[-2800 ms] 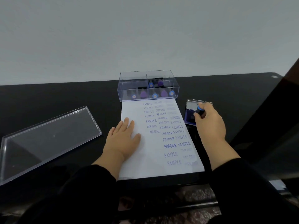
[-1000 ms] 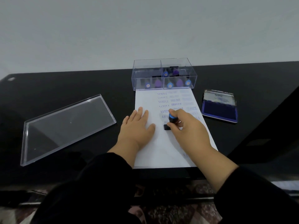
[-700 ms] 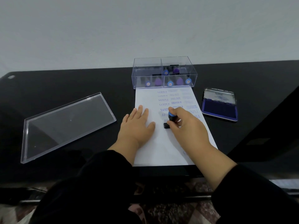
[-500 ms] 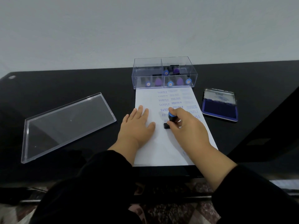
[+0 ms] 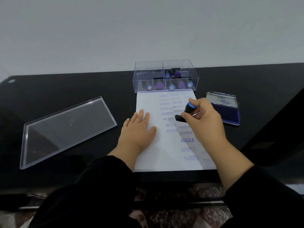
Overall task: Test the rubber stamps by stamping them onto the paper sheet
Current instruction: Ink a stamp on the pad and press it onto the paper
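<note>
1. Head view: stamp point(image 5: 186, 112) pinched in R hand point(image 5: 202, 119), tilted, over mid paper point(image 5: 148, 160) by the FRAGILE prints; can't tell if it touches.
2. L hand point(image 5: 138, 130) lies flat, pinning the sheet; best kept so.
3. Ink pad point(image 5: 228, 112) just R of paper: re-ink, then press square on a blank spot.

Right hand point(image 5: 203, 122) grips stamp point(image 5: 185, 112) — seemingly just above paper point(image 5: 164, 155).

Dim even light, blurred right hand point(image 5: 203, 119), wide-angle bending
</note>
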`<state>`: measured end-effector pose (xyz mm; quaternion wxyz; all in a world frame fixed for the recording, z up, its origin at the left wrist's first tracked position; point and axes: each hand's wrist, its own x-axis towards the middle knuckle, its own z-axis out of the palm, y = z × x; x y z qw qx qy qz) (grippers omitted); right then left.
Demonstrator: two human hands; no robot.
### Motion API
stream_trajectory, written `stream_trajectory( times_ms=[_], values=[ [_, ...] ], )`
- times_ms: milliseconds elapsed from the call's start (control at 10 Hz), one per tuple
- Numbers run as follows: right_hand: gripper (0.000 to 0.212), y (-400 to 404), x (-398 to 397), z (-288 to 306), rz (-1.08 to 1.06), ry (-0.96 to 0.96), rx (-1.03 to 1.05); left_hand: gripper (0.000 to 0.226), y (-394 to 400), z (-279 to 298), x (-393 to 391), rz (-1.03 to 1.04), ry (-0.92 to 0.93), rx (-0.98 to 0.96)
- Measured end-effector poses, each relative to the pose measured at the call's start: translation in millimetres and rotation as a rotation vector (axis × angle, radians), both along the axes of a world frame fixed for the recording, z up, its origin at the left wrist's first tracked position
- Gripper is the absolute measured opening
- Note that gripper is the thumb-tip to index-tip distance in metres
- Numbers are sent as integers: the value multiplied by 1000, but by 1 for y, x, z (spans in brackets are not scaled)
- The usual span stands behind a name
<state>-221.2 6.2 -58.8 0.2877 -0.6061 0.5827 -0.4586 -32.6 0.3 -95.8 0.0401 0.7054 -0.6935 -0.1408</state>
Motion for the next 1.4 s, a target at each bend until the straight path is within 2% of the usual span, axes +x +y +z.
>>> stream_trajectory(
  times_ms=[500, 1400],
  values=[
    [31, -6, -17, -7, -42, -61, -14, 59, 1, 1, 0, -2, -8, 3],
    [35, -6, -17, -8, -51, 31, 13, 59, 0, 0, 0, -5, -11, 9]
  ],
)
